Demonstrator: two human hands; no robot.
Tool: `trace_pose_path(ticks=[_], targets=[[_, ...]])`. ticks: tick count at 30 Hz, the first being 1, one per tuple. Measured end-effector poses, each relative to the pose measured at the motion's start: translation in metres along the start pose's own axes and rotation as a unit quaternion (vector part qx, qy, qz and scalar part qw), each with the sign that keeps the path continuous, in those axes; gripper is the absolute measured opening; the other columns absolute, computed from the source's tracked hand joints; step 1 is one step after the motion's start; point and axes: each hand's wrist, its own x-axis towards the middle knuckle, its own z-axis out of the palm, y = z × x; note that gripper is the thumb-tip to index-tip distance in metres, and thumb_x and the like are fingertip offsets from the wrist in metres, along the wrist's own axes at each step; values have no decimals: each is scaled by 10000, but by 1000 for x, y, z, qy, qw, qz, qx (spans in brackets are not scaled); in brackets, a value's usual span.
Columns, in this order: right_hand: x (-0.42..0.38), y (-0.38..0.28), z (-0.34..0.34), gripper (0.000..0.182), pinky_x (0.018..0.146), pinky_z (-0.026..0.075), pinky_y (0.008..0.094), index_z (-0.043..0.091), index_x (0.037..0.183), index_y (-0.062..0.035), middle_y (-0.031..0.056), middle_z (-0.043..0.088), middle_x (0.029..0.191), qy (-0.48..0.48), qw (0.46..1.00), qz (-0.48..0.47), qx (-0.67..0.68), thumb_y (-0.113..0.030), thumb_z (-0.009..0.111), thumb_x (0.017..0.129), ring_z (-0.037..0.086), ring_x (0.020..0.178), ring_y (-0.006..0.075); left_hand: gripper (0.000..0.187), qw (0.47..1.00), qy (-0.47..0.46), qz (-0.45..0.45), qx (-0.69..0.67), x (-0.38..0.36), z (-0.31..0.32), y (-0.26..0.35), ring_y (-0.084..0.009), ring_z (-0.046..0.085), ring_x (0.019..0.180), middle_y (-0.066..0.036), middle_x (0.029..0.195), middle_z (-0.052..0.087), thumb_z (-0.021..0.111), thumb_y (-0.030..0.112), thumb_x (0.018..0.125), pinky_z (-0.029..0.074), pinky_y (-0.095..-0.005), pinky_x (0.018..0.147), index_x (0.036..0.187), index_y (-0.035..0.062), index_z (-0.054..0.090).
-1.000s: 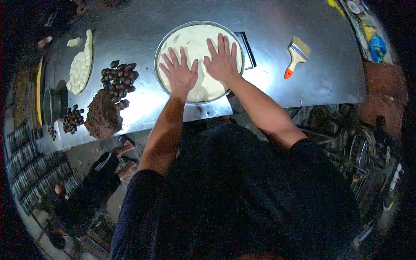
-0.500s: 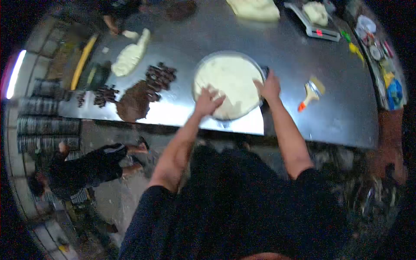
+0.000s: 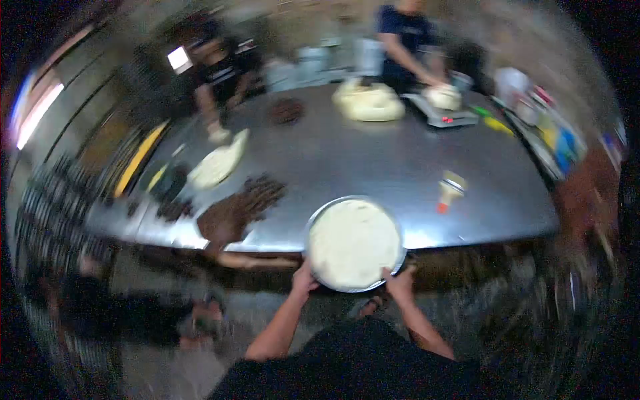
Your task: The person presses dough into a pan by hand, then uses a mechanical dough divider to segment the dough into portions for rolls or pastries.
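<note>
A round metal pan (image 3: 403, 235) is held level at the table's front edge, partly past it. Pale, flat dough (image 3: 355, 243) fills it almost to the rim. My left hand (image 3: 305, 280) grips the pan's lower left side, its fingers mostly hidden underneath. On the lower right side, my right hand (image 3: 400, 284) clasps the rim with the thumb over the edge. Beyond the pan to the right, a brush (image 3: 451, 191) with pale bristles and an orange handle tip lies on the metal table (image 3: 320, 160).
Brown crumbly filling (image 3: 227, 217) and a long dough piece (image 3: 219, 165) lie at left. A big dough lump (image 3: 368, 102) sits at the back. One co-worker (image 3: 407, 37) reaches to dough on a scale (image 3: 448, 120); another person (image 3: 223, 73) stands back left.
My hands have moved from the dough's top and the pan's right edge to both sides of the pan. The pan has come toward me, over the table's edge. The view has tilted up.
</note>
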Motion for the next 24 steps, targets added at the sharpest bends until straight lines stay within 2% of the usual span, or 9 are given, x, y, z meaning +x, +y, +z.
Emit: trace_pose_path(ticks=[3, 4, 6, 10, 12, 15, 18, 23, 24], targets=[[78, 100, -22, 1037, 973, 428, 422, 135, 1385, 113, 323, 509, 1211, 60, 993, -35, -92, -471, 707, 747, 535, 1129, 398, 580, 977, -182, 59, -91, 73, 57, -76, -275, 592, 1049, -138, 1212, 568, 450, 450, 953, 504, -409, 882, 1303, -12, 431], [91, 126, -19, 955, 920, 468, 430, 261, 1330, 92, 307, 545, 1169, 174, 969, -131, -119, -492, 716, 727, 572, 1069, 410, 584, 965, -235, 43, -111, 63, 86, -68, -296, 586, 1070, -177, 1205, 562, 432, 434, 966, 500, -440, 919, 1298, -45, 412], [25, 127, -95, 879, 864, 494, 447, 326, 1277, 71, 288, 582, 1110, 89, 993, 55, -59, -480, 724, 721, 598, 1007, 422, 651, 982, -130, -15, 134, 6, 121, -69, -291, 592, 1044, -181, 1198, 559, 431, 501, 951, 503, -405, 888, 1277, -63, 424], [-16, 184, -146, 761, 752, 506, 460, 454, 1124, 23, 253, 625, 996, 216, 973, 80, -18, -492, 763, 657, 639, 877, 386, 455, 964, -126, 81, 218, 13, 155, -121, -230, 614, 875, -129, 1083, 624, 602, 246, 915, 506, -361, 748, 1210, -88, 509], [-25, 215, -183, 699, 740, 505, 449, 519, 1027, 18, 226, 639, 977, 227, 969, 101, 15, -496, 775, 628, 646, 847, 364, 388, 924, -146, 239, 262, 25, 184, -155, -219, 626, 758, -121, 905, 662, 621, 241, 895, 504, -346, 646, 1043, -117, 594], [-21, 284, -236, 641, 731, 506, 435, 565, 929, 14, 205, 651, 937, 306, 932, 187, 47, -500, 779, 610, 649, 826, 344, 402, 808, -127, 183, 545, 8, 269, -174, -213, 627, 692, -143, 804, 661, 659, 267, 859, 487, -346, 561, 916, -130, 633], [-53, 322, -323, 608, 720, 509, 423, 585, 881, 7, 191, 664, 889, 324, 916, 206, 116, -505, 770, 612, 656, 816, 329, 445, 837, -158, 147, 503, -82, 370, -202, -228, 615, 605, -159, 748, 659, 682, 309, 830, 469, -366, 502, 860, -133, 651], [-83, 398, -452, 549, 672, 503, 419, 630, 788, 37, 230, 662, 791, 444, 853, 247, 119, -508, 674, 733, 661, 767, 345, 366, 759, -319, 198, 532, -97, 495, -306, -214, 598, 532, -134, 734, 657, 660, 263, 821, 472, -369, 518, 826, -101, 621], [-80, 425, -468, 557, 665, 500, 418, 638, 782, 49, 240, 659, 779, 458, 836, 275, 124, -507, 656, 755, 661, 750, 343, 313, 653, -361, 265, 611, -95, 520, -322, -237, 613, 549, -140, 738, 661, 638, 246, 820, 477, -381, 527, 833, -65, 617]])
